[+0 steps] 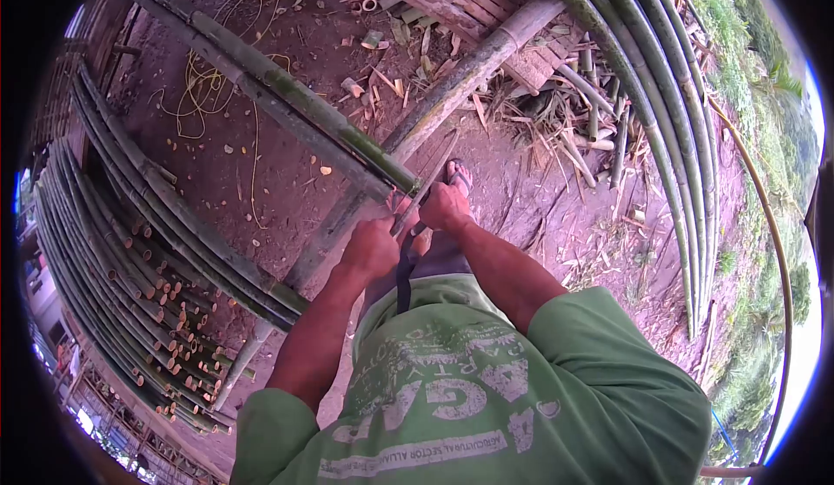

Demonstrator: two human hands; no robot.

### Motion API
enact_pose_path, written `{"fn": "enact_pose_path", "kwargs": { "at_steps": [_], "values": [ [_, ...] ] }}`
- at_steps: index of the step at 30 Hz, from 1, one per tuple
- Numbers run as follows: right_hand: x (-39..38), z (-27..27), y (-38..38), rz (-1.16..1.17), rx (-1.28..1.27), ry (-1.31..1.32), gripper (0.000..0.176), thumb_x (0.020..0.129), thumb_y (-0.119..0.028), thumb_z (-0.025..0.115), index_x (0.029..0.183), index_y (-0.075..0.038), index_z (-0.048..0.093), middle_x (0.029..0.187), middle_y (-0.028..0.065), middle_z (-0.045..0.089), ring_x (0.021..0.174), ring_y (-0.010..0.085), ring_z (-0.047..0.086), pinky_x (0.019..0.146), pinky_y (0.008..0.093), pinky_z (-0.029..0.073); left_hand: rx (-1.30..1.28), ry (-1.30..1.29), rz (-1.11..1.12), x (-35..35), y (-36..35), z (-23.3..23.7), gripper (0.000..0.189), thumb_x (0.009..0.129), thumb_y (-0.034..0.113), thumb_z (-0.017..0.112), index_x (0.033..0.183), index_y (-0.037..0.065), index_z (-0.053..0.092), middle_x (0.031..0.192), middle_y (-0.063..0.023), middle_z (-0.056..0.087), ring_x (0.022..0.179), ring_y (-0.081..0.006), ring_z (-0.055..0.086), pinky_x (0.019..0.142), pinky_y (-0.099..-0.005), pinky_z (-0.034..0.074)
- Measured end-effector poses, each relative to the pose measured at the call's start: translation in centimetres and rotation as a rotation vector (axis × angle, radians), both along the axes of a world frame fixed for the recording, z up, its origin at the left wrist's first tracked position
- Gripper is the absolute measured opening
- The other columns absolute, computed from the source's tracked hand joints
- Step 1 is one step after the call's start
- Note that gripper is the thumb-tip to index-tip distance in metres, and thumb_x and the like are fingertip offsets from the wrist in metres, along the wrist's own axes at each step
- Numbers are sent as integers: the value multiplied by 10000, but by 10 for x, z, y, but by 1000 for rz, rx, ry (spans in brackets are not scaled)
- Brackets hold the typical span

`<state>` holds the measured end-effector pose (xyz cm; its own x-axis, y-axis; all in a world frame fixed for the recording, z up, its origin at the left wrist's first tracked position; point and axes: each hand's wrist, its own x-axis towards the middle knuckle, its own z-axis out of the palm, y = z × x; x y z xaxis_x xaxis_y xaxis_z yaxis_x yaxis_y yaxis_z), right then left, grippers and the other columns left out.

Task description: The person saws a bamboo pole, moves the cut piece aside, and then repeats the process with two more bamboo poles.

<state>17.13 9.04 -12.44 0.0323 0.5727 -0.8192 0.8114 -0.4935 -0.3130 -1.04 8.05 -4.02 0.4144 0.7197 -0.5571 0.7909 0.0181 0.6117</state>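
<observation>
My left hand is closed around the lower end of a long, thin, blade-like piece, which slants up and right to a pointed tip. Just right of it, my right hand is a fist beside the same piece; what its fingers grip is hidden. Both fists are close together, not touching, in front of my body. The cut end of a green bamboo pole reaches the piece near my right hand. This pole lies alongside a greyer pole.
Stacked bamboo poles fill the left side. Long green poles curve down the right. A crossing pole runs diagonally behind my hands. Bamboo scraps and a yellow cord lie on the dirt. My sandalled foot is beyond my right hand.
</observation>
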Motion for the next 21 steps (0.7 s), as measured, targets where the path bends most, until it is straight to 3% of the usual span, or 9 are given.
{"fn": "enact_pose_path", "kwargs": {
  "at_steps": [7, 10, 12, 13, 17, 19, 21],
  "values": [
    [-5, 10, 0, 68, 128, -99, 385, 738, -280, 615, 1018, -19, 659, 1030, 244, 656, 1007, 363, 635, 869, 434, 498, 97, -139, 82, -44, -34, -44, 96, 730, 96, 591, 754, 13, 550, 756, -243, 592, 744, -440, 590, 631, -481, 455],
    [-4, -16, -6, 77, 105, -127, 379, 716, -226, 593, 1022, -20, 679, 1063, 236, 656, 1059, 346, 621, 930, 402, 466, 73, -191, 107, -54, -42, -54, 163, 770, 150, 611, 825, 7, 559, 782, -231, 630, 763, -427, 616, 653, -485, 480],
    [-6, -26, -12, 78, 241, -235, 392, 709, -223, 600, 1034, -21, 682, 1076, 223, 659, 1081, 336, 615, 969, 381, 441, 66, -133, 95, -45, -40, -12, 130, 770, 120, 604, 824, 10, 561, 761, -229, 622, 754, -427, 613, 644, -477, 482],
    [-7, -31, -11, 41, 125, -188, 408, 712, -235, 609, 1055, -27, 680, 1098, 210, 658, 1085, 322, 618, 1009, 354, 404, 57, -94, 89, -46, -42, 19, 114, 770, 105, 600, 824, 12, 562, 751, -228, 617, 749, -427, 611, 639, -473, 483],
    [-6, -2, -1, 64, 120, -143, 435, 704, -240, 627, 1080, -27, 670, 1081, 220, 658, 1082, 322, 617, 980, 361, 432, -31, 74, 68, -88, -72, 114, 110, 742, 95, 600, 792, 12, 547, 762, -244, 618, 725, -428, 610, 633, -494, 476],
    [-6, -5, 0, 71, 117, -123, 445, 699, -244, 634, 1092, -38, 666, 1072, 219, 660, 1076, 326, 618, 969, 372, 441, -58, 131, 75, -95, -77, 132, 107, 732, 98, 599, 766, 14, 542, 744, -246, 615, 706, -431, 607, 626, -501, 473],
    [-2, -10, 1, 84, 122, -108, 444, 698, -242, 638, 1097, -50, 664, 1064, 214, 663, 1065, 328, 622, 954, 384, 454, -24, 129, 83, -89, -70, 120, 92, 728, 95, 589, 736, 18, 540, 714, -245, 608, 690, -436, 604, 618, -504, 471]
  ]
}}
